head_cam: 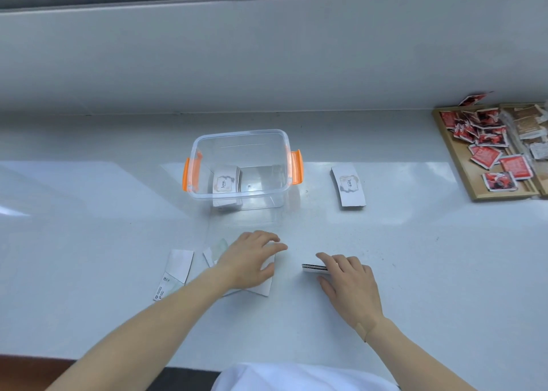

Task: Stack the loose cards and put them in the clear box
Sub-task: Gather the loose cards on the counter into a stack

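Note:
The clear box [284, 141] with orange side latches stands open at the middle of the white counter, with a stack of white cards [226, 180] inside on its left. My left hand [252, 257] lies flat, fingers spread, on loose white cards [262, 288] near the front. Another loose card [178, 267] lies to its left, back side up. My right hand [347, 278] grips a thin stack of cards [314, 267] held on edge. A single "love" card [348, 186] lies face up to the right of the box.
A wooden tray [456, 165] at the far right holds several red and brown sachets. A grey wall ledge runs behind the counter. The counter's front edge is near my body, with white cloth below.

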A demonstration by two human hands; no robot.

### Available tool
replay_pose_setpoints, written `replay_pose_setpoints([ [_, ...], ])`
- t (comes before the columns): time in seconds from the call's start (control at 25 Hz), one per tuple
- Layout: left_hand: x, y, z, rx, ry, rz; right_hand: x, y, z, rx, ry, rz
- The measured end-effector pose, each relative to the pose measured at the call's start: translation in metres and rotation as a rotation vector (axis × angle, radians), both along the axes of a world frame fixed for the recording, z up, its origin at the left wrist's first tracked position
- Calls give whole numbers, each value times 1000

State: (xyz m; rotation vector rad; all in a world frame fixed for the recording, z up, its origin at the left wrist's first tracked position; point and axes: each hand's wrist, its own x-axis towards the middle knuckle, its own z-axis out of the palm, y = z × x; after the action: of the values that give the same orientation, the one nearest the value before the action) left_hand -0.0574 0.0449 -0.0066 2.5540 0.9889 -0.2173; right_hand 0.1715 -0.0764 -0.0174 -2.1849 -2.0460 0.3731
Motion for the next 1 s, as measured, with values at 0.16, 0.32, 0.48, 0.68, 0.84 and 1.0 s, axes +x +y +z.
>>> replay_pose_setpoints([
  [0.16,-22,29,2,98,305,-334,1,1,0,6,-4,-4],
  [0.32,-15,36,0,105,344,-467,1,-2,-3,31,0,-4],
  [0.48,-9,36,-1,148,314,-473,1,-1,-5,35,-6,-9],
  [0.68,-15,40,0,171,319,-343,1,-1,-9,37,1,-22],
  [0.84,-21,40,8,-44,205,-163,1,-2,-11,13,26,-28],
  [1.0,-18,34,22,-226,-36,167,1,-5,-11,11,33,-21],
])
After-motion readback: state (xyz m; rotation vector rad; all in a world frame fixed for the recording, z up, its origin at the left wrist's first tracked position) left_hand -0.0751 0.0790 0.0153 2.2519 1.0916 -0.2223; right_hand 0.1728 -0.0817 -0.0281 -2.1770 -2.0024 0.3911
